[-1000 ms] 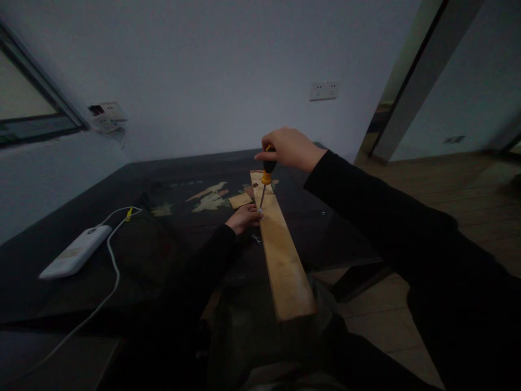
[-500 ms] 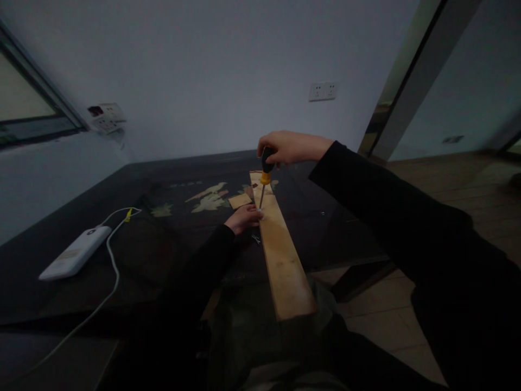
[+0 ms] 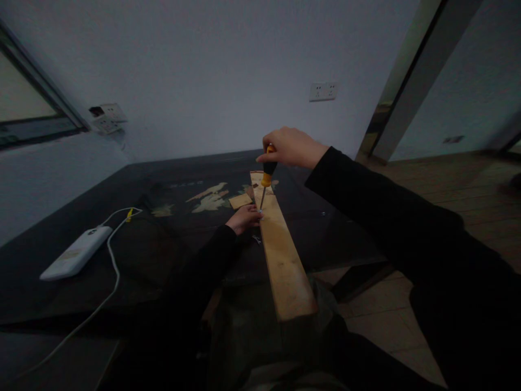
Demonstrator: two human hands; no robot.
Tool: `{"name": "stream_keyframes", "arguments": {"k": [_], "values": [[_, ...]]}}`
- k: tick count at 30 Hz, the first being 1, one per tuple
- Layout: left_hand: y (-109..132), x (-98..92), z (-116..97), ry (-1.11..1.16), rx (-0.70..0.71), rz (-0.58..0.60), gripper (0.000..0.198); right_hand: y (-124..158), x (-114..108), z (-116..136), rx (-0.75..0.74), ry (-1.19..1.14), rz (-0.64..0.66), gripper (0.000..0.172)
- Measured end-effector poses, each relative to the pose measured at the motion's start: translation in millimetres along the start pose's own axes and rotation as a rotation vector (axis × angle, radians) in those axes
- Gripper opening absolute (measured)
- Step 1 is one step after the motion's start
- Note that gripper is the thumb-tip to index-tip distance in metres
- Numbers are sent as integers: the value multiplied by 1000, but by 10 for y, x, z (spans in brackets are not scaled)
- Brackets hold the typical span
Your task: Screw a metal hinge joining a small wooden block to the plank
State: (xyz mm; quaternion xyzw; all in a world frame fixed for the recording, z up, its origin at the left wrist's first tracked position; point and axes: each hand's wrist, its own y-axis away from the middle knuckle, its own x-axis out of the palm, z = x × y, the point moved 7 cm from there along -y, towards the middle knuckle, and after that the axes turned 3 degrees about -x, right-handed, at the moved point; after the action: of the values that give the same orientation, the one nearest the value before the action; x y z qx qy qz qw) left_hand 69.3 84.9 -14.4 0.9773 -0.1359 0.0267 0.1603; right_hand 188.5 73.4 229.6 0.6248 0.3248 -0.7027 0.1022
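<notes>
My right hand point(image 3: 295, 147) grips the black and yellow handle of a screwdriver point(image 3: 266, 176). The shaft points down, slightly tilted, with its tip at the left edge of a long wooden board point(image 3: 283, 255). My left hand point(image 3: 245, 218) lies at that same edge, its fingers closed around the spot below the tip. A small shiny piece shows there, too small to make out. Just below my left hand, a few small metal pieces like screws point(image 3: 256, 239) lie on the dark table point(image 3: 179, 239). The board's near end juts over the table edge toward my lap.
A small square of wood point(image 3: 241, 201) lies beside the board. On the left sits a white power bank point(image 3: 77, 252) with a white cable point(image 3: 115, 266) trailing off the table. A small ring-like piece point(image 3: 323, 213) lies on the right. Behind the table stands a wall with sockets point(image 3: 323, 91).
My right hand has changed its hold on the screwdriver, and the yellow end of the handle now shows between the fingers. My left hand and the board stay in place.
</notes>
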Motion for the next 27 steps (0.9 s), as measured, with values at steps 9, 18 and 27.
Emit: {"name": "stream_keyframes", "arguments": {"k": [9, 18, 27], "values": [[15, -9, -4, -19, 21, -4, 36, 29, -7, 52, -80, -146, 197, 41], [57, 26, -33, -1, 7, -20, 34, -36, -7, 23, -17, 81, 35, 43], [64, 33, -40, -37, 21, -12, 34, -60, -2, 60, -93, 74, 150, 48]]}}
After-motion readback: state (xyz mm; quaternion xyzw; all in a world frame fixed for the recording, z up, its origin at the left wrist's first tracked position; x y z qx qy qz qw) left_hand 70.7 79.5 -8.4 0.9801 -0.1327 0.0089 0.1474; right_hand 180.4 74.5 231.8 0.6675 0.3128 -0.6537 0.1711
